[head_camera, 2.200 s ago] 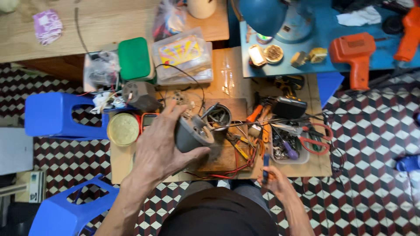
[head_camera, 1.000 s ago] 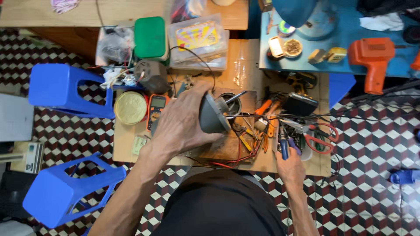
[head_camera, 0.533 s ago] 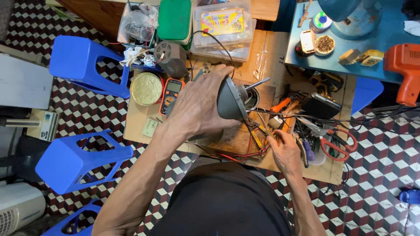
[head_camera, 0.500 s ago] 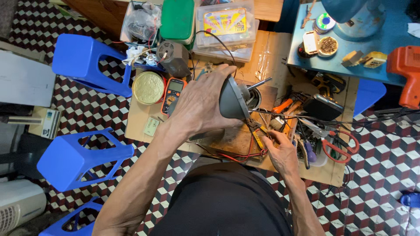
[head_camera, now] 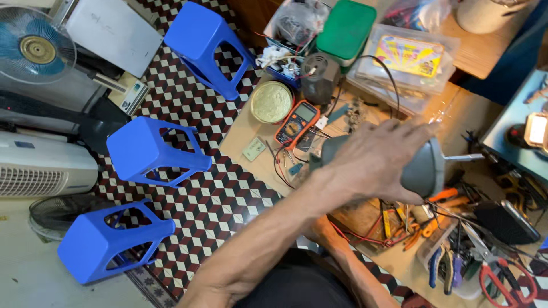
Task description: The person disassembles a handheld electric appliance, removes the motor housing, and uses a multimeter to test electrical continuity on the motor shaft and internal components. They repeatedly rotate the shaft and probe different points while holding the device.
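The left hand lies spread wide over a grey cone-shaped motor housing, fingers wrapped on its upper side, holding it above the middle of the wooden bench; the right hand is hidden beneath the left forearm, so its grip cannot be told; an orange multimeter and a round tin sit near the bench's left edge; pliers and red-handled scissors crowd the right side; three blue stools stand on the checkered floor, well apart from the bench.
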A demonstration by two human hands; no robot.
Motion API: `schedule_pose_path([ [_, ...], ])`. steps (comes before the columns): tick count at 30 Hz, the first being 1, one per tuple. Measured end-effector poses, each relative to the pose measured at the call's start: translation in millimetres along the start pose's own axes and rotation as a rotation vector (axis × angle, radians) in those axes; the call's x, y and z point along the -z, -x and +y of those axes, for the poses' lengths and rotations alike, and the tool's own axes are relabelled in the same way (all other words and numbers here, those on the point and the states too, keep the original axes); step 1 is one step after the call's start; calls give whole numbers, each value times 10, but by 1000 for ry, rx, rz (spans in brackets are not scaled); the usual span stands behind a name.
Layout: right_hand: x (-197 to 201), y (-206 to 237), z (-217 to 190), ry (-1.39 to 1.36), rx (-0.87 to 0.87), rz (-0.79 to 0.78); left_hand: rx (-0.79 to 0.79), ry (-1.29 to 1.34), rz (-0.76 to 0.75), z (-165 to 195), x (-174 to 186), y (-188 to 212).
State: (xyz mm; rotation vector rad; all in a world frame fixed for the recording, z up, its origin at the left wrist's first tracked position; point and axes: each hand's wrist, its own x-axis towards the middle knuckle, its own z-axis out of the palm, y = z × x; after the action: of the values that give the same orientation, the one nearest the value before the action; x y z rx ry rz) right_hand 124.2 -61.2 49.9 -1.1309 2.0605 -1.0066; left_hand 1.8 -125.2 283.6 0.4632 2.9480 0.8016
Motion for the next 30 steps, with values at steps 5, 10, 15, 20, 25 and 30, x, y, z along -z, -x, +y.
schedule_pose_path([
  [5, -242, -686, -283, -80, -86, -28, -70, 42, 182, 20, -136, 73],
  [10, -501, -1562, -432, -431, -361, 79, -105, -93, 65, 2, -328, 122],
  [15, -766, -2226, -459, -1017, -650, 284, -217, -141, 105, -5, -704, 130],
  [20, -853, -2492, -448, -1317, -761, 435, -280, -268, 30, 57, -919, 202],
  [25, -802, -2599, -524, -1467, -771, 482, -331, -304, -48, 82, -695, 174],
  [30, -831, -2017, -752, -1569, -762, 450, -378, 49, 47, 106, -250, 284],
])
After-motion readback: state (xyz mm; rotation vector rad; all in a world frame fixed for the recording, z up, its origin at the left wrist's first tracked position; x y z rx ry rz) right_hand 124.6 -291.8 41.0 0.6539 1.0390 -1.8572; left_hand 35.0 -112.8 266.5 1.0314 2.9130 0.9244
